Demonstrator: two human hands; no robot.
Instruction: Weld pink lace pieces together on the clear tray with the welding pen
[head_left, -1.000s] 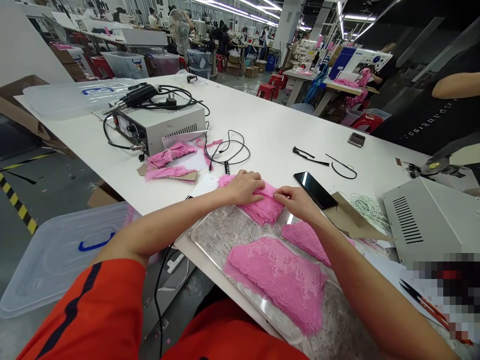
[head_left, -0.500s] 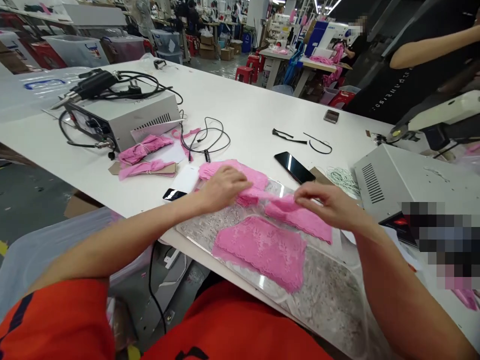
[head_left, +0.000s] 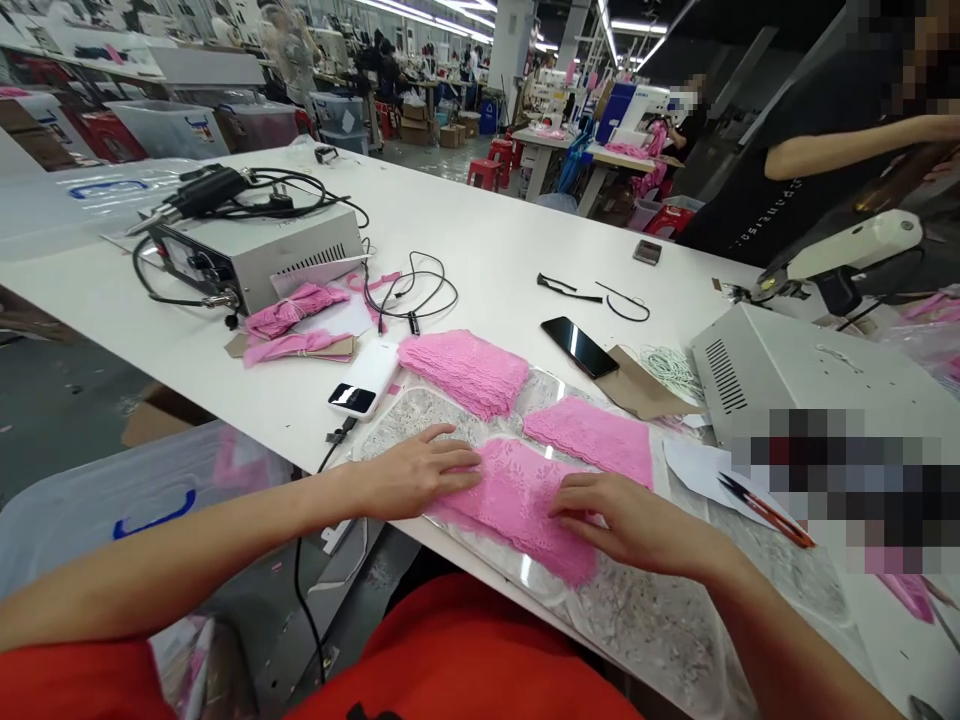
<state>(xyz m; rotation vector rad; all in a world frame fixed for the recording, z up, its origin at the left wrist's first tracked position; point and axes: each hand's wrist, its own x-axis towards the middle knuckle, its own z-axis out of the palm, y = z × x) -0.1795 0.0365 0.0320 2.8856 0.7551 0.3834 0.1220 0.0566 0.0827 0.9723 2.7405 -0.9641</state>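
Observation:
A pink lace fabric piece (head_left: 517, 490) lies flat on the clear-covered mat (head_left: 645, 610) close to my body. My left hand (head_left: 424, 470) rests with outstretched fingers on its left end. On its right side my right hand (head_left: 607, 510) touches the lace, fingers loosely bent and apart, gripping nothing that I can see. Beyond my hands sit a stack of pink lace pieces (head_left: 469, 370) at the left and another pink lace piece (head_left: 592, 435) at the right.
Behind the lace are a phone (head_left: 579, 346), a white power bank (head_left: 373, 372) and a coiled cable (head_left: 420, 290). A grey machine box (head_left: 277, 250) stands left, another grey box (head_left: 795, 370) right. Thread snips (head_left: 769, 510) lie on paper. A person (head_left: 817, 150) stands across the table.
Both hands have come down and toward my body, from the farther lace pieces to the near one. The piece stretched between them now lies flat, and my fingers have loosened.

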